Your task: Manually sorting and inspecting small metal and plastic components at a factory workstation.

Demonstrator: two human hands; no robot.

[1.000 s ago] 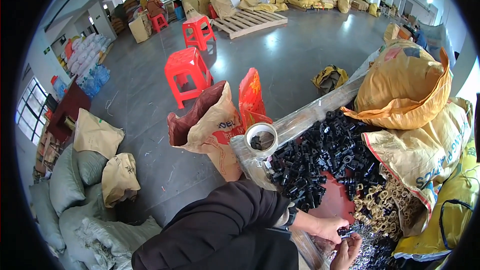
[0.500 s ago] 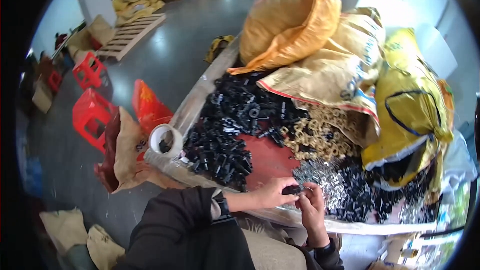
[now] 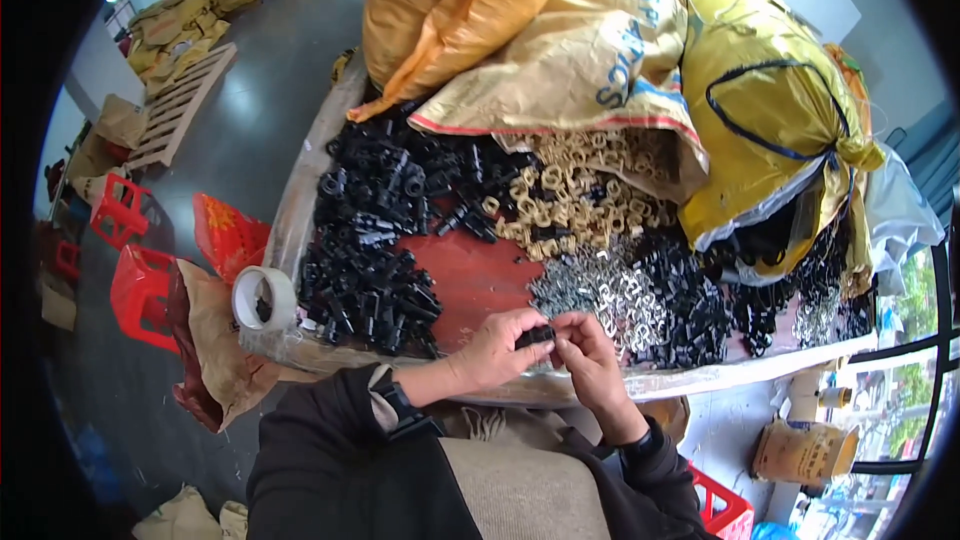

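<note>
Your left hand (image 3: 497,348) and right hand (image 3: 590,355) both pinch one small black plastic part (image 3: 536,336) at lower centre of the frame, just below the silver clip pile (image 3: 600,290) on the red table (image 3: 470,275).

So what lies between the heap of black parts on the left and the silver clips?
In the head view, a bare strip of red tabletop separates the black parts from the silver clips.

The fingers of the left hand (image 3: 497,348) and right hand (image 3: 590,360) are covering most of the small black part (image 3: 536,336), so its shape is staying unclear. The yellow sacks (image 3: 600,50) are hiding the table's far edge. The silver pieces (image 3: 600,290) are showing too small to tell apart.
</note>
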